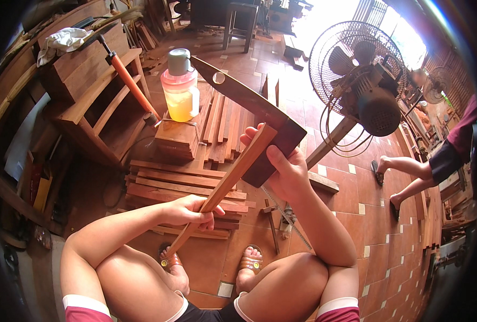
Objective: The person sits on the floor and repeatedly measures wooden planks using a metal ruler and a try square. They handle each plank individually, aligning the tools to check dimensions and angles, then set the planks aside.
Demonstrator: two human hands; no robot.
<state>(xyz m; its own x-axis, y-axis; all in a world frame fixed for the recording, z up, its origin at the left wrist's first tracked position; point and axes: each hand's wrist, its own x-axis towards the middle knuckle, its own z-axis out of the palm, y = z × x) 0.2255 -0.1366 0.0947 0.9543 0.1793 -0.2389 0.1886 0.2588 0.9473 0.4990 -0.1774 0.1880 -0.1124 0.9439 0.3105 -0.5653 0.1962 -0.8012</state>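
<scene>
A long reddish wooden strip (228, 181) slants up from above my left foot to my right hand. Its middle is gripped by my left hand (187, 211), fingers wrapped round it. Higher up, my right hand (290, 174) is closed on a dark try square (279, 131), thumb on its broad part. The square's long arm, with a round hole near the tip, points to the upper left. The strip's top end lies against the broad part; the fingers behind are partly hidden.
Several wooden strips (168, 182) are stacked on the tiled floor. A jug of yellow liquid (180, 96) stands on a wooden block (175, 140). To the right are a large fan (356, 75), a hammer (271, 225) and another person's legs (410, 180). Wooden furniture (82, 115) stands left.
</scene>
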